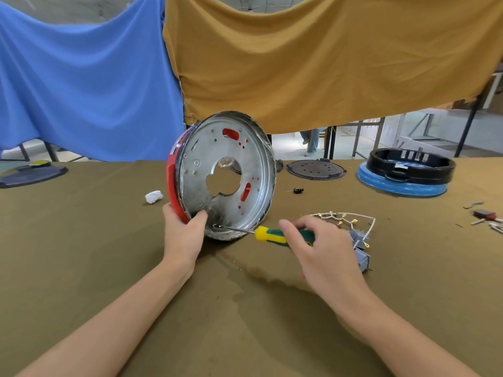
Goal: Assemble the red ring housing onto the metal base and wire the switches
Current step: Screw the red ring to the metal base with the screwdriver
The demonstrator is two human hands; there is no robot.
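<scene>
Red ring housing (174, 183) sits on the metal base (226, 175), the pair tipped up on edge, lower rim on the desk (109, 240), open underside facing the person. Red shows through the base's slots and small holes.

Left hand (183, 235) holds the assembly at the lower left rim: thumb inside the metal dish, fingers curled behind the red ring. Grip closed around the rim.

Right hand (324, 246) holds a screwdriver (275, 235) with yellow-green handle, fingers wrapped on the handle, index finger lying along the top. Shaft runs left, tip touching the inside of the base near its bottom edge, just beside the left thumb. Can't tell if a screw is under the tip.

Switches (360, 248), grey, with white wiring (351, 217) and brass terminals, lie on the desk just behind the right hand, apart from the base.

Further back: white wad (154, 196), black perforated disc (317, 169), black ring on a blue plate (408, 170). Blue and mustard cloths hang behind.
</scene>
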